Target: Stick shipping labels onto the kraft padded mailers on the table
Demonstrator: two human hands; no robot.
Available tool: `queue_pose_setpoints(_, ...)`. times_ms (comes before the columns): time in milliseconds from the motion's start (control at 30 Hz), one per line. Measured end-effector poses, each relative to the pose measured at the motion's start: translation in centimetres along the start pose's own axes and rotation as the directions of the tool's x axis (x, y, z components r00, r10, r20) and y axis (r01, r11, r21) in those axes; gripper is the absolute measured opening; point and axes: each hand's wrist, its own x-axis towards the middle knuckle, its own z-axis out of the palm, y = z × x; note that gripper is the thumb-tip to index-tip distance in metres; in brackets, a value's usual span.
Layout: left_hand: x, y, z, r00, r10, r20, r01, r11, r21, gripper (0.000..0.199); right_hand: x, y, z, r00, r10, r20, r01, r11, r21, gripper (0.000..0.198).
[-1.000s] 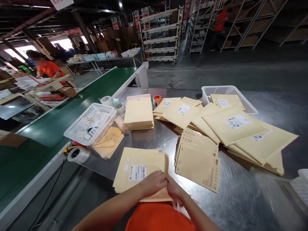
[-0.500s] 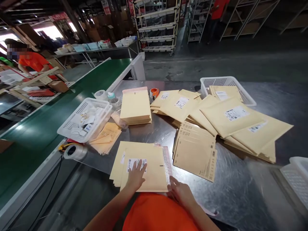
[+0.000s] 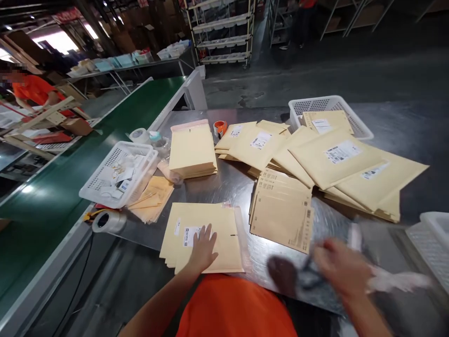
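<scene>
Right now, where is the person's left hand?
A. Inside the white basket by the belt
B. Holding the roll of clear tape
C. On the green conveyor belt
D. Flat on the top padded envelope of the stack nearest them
D. The left hand lies palm down, fingers spread, on the top padded envelope of the near stack, partly covering its printed label, well apart from the white basket and the tape roll.
</scene>
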Motion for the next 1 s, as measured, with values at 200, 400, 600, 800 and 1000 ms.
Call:
queue_pose_setpoints(200,0.7,0.9,-0.2,0.997,0.016,0.075,-0.015,1.000,-0.005,0.084,-2.7,-10.3,12.2,0.840,-0.189,0.508,0.087,0.972,0.217,0.026)
queue_pose_setpoints(400,0.7,0.7,-0.4,0.996,0.006,0.087,-0.005,1.000,-0.017,0.084,-3.4,-11.4,14.6,0.777,-0.266,0.570,0.133,0.955,0.264,0.029)
queue_pose_setpoints(600,1.1,1.0,-0.1,0.997,-0.008,0.081,0.010,1.000,-0.016,0.088,-5.8,-15.6,17.0,0.760,-0.324,0.563,0.256,0.946,0.198,0.024)
queue_pose_setpoints(800,1.4,1.0,1.1,0.995,-0.047,0.083,0.048,0.999,-0.017,0.092,0.4,-18.8,19.9,0.840,-0.204,0.502,0.202,0.978,0.060,0.030)
queue_pose_setpoints(1000,1.7,0.9,2.5,0.999,-0.035,0.026,0.035,0.999,-0.002,0.095,6.5,-20.7,21.5,0.877,-0.134,0.462,0.134,0.990,0.032,0.035)
